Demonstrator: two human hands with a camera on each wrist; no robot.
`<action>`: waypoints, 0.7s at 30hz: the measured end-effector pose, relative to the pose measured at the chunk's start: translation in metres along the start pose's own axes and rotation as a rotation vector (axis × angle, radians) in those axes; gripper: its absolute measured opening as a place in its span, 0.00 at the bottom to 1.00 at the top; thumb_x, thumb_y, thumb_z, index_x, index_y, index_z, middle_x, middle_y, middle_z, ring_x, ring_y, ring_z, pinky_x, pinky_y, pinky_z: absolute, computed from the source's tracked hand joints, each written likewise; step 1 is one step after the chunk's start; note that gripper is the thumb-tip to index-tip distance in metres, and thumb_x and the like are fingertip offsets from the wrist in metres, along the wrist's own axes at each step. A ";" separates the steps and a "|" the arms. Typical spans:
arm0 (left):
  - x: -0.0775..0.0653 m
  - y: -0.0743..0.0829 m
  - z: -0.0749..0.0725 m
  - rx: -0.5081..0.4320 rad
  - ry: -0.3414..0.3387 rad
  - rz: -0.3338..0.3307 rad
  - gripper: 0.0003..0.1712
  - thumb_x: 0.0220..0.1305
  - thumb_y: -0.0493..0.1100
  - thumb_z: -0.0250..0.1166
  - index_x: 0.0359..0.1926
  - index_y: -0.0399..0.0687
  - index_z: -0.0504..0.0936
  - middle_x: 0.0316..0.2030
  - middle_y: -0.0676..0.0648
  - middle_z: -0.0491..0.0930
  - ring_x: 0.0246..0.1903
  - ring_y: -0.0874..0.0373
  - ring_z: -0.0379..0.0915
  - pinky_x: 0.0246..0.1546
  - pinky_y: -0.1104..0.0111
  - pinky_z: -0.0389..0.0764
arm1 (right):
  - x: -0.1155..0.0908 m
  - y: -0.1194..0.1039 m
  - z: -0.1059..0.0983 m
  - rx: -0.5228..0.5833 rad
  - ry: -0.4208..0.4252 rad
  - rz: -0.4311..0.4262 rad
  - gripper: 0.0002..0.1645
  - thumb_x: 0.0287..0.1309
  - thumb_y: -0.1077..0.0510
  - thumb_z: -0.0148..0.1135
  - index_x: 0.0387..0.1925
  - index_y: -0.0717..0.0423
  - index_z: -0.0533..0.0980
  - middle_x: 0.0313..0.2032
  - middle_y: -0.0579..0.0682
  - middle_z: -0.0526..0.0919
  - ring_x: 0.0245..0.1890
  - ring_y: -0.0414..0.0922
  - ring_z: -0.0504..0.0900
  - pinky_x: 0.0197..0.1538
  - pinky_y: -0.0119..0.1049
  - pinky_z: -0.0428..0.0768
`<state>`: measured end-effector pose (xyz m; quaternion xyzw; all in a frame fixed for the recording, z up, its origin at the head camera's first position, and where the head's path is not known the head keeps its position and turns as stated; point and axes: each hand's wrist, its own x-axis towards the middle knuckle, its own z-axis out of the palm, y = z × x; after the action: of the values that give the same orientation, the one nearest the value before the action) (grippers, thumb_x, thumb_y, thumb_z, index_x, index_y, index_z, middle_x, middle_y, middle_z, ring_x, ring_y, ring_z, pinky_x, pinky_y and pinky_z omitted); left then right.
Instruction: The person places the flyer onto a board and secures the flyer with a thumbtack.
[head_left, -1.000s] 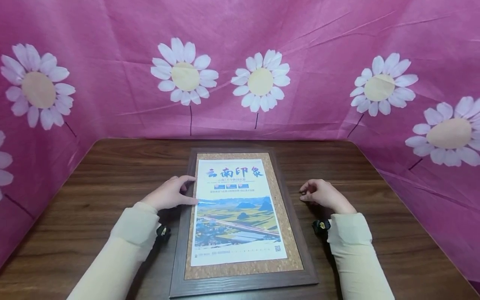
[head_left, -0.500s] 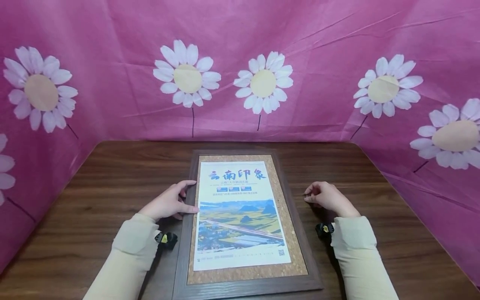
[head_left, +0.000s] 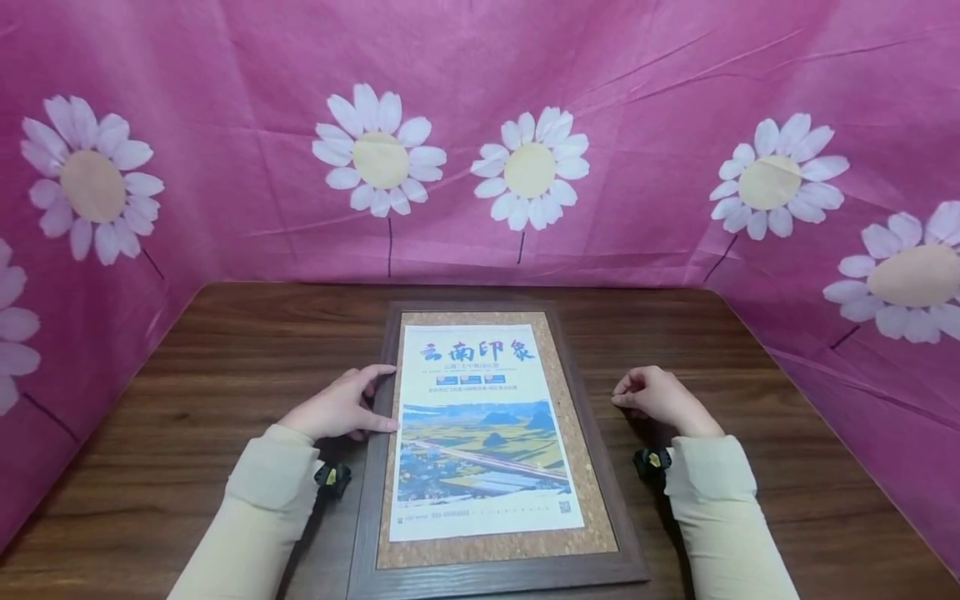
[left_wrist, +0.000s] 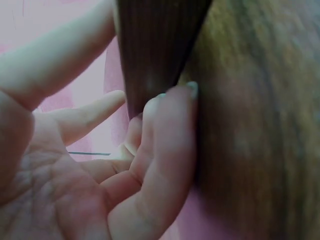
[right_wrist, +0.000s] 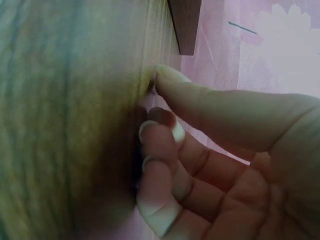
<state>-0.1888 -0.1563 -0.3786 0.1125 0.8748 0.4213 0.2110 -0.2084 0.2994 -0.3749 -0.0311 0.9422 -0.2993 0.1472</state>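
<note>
A: Where's the poster (head_left: 487, 462)?
B: Flat on the cork board (head_left: 495, 549), inside the brown frame (head_left: 495, 577).
A: Left hand (head_left: 339, 405)?
B: Left side. Thumb and index spread, thumb at the poster's edge, index touching the frame. Fingers loose.
A: Right hand (head_left: 664, 402)?
B: At the table (head_left: 217, 367), right of the frame, apart from it. Fingers curled; can't tell if they pinch anything.
A: Background?
B: Pink cloth (head_left: 255, 192), white daisies (head_left: 530, 169).

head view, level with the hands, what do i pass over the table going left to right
Left hand → poster → cork strip → frame's right side → right hand.
</note>
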 end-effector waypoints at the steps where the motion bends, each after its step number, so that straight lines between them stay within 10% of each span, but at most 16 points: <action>1: 0.000 0.000 0.000 0.001 -0.001 0.000 0.50 0.56 0.41 0.75 0.74 0.43 0.57 0.52 0.31 0.63 0.33 0.51 0.73 0.29 0.63 0.85 | 0.000 0.000 0.000 0.011 -0.001 -0.013 0.08 0.63 0.61 0.63 0.35 0.65 0.80 0.30 0.52 0.83 0.28 0.43 0.81 0.33 0.38 0.82; 21: 0.001 -0.002 -0.001 0.019 -0.021 -0.005 0.49 0.57 0.43 0.74 0.75 0.48 0.57 0.50 0.33 0.64 0.29 0.51 0.73 0.30 0.64 0.84 | 0.059 -0.065 0.001 0.683 -0.031 -0.137 0.27 0.66 0.61 0.62 0.58 0.78 0.70 0.34 0.43 0.88 0.32 0.37 0.84 0.40 0.32 0.84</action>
<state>-0.1903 -0.1578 -0.3801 0.1168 0.8767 0.4113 0.2203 -0.2663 0.2364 -0.3537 -0.0479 0.7810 -0.6060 0.1428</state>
